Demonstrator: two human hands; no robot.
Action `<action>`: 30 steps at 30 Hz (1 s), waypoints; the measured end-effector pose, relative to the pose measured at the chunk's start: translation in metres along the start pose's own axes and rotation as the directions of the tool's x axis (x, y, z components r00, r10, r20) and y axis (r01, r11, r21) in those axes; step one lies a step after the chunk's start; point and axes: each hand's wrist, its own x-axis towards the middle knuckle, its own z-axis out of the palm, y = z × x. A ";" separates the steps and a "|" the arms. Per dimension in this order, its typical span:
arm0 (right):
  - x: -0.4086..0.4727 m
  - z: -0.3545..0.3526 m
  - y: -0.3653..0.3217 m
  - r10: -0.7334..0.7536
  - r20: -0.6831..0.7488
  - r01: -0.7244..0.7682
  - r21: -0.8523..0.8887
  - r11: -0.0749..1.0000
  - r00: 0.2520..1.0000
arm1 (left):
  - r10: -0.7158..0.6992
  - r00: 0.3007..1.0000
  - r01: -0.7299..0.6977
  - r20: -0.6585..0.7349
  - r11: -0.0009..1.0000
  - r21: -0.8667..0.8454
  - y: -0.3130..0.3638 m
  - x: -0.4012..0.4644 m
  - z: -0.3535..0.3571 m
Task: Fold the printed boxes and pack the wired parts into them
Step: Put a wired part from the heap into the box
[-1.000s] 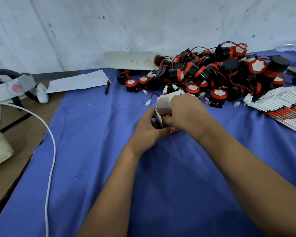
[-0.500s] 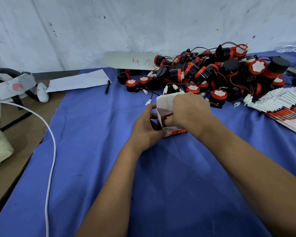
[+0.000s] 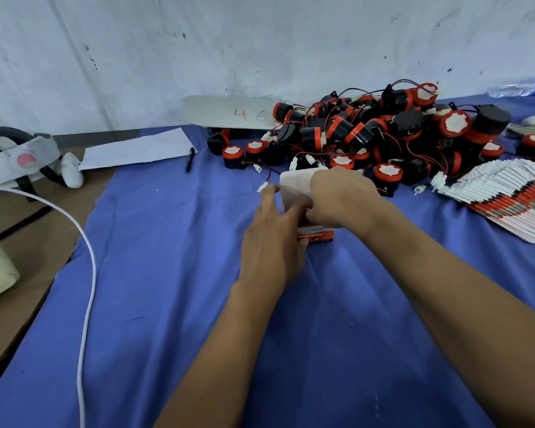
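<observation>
A small white and red printed box (image 3: 297, 188) stands on the blue cloth (image 3: 167, 273) at the middle of the table, its white top flap up. My left hand (image 3: 272, 239) grips the box from the near left side, fingers reaching up its side. My right hand (image 3: 340, 197) is curled over the box's open top from the right and hides what is inside. A heap of black and red wired parts (image 3: 368, 134) lies just behind. A fanned stack of flat printed boxes (image 3: 513, 199) lies at the right.
A white sheet (image 3: 136, 148) and a black pen (image 3: 190, 159) lie at the back left. A grey board marked 46 (image 3: 229, 112) leans on the wall. A white cable (image 3: 87, 273) runs down the left. A plastic bottle (image 3: 519, 86) lies far right.
The box has been turned so its red printed side shows near the cloth. My left fingers have spread up along its left side. My right hand stays over the top.
</observation>
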 end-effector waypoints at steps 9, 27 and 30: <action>-0.008 -0.034 0.040 -0.042 0.178 -0.033 0.399 0.917 0.983 | -0.093 0.995 0.093 0.020 0.996 -0.012 0.000 0.000 0.001; -0.021 0.010 -0.014 -0.096 -0.173 0.116 0.109 0.987 0.980 | -0.038 0.999 0.038 0.005 0.976 -0.215 -0.010 0.004 0.011; -0.016 0.014 -0.005 -0.082 -0.166 0.112 0.180 0.977 0.983 | -0.021 1.000 0.021 0.003 0.965 -0.261 -0.015 0.006 0.015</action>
